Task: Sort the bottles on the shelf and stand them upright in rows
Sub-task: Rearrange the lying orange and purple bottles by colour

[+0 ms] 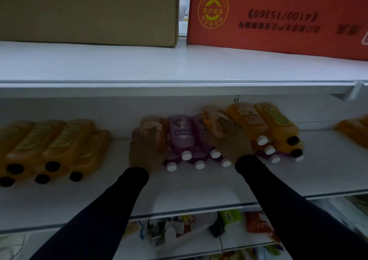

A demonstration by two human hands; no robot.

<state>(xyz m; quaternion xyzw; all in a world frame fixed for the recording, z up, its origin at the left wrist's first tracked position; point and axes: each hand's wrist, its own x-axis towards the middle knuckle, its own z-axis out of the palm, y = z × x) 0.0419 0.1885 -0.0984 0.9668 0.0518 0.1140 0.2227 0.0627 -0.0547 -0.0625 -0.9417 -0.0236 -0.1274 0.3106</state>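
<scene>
1. On the upper shelf board (139, 64) you have a brown cardboard box (87, 12) at the left, its front face carrying dark print too blurred to read.
2. To its right, well apart across a narrow gap, stands a red carton (278, 16). Its yellow round emblem (213, 9) and dark print, including "4100/15369", appear upside down.
3. Below the working level you can see a lower shelf (199, 235) holding mixed packaged goods: a green packet (231, 217) and an orange-red packet (256, 222) among them; the rest is too blurred to identify.
</scene>
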